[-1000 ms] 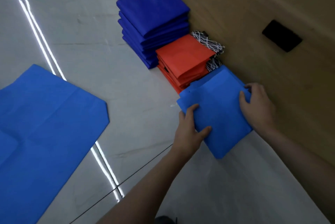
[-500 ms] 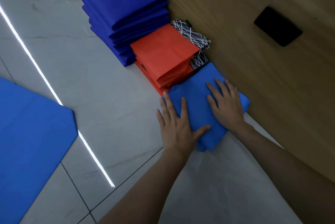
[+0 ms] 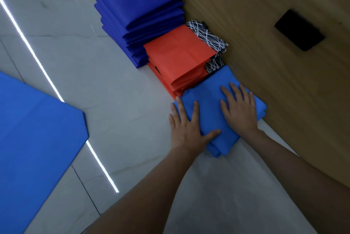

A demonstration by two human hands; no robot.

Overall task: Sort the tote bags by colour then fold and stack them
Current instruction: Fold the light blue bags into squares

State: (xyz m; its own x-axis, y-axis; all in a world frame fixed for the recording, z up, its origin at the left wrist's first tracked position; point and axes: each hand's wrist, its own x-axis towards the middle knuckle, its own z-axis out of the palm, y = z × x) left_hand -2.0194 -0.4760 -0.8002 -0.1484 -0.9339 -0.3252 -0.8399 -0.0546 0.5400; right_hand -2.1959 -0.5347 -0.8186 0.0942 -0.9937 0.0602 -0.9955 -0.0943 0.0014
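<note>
A folded light-blue tote bag (image 3: 212,99) lies on the floor against the wooden wall. My left hand (image 3: 186,124) presses flat on its left part, fingers straight and spread. My right hand (image 3: 239,109) lies flat on its right part. Just behind it sits a stack of folded orange bags (image 3: 176,53), and behind that a taller stack of dark-blue bags (image 3: 136,2). A black-and-white patterned bag (image 3: 210,40) is wedged between the orange stack and the wall. An unfolded light-blue bag (image 3: 32,135) lies spread on the floor at the left.
A wooden wall (image 3: 274,82) with a black rectangular plate (image 3: 299,30) runs along the right. The floor (image 3: 94,74) is glossy pale tile with a bright light strip reflected across it.
A second ago both hands gripped the folded light-blue bag by its edges; now it rests beside the orange stack and both palms press flat on it. The view has shifted closer.
</note>
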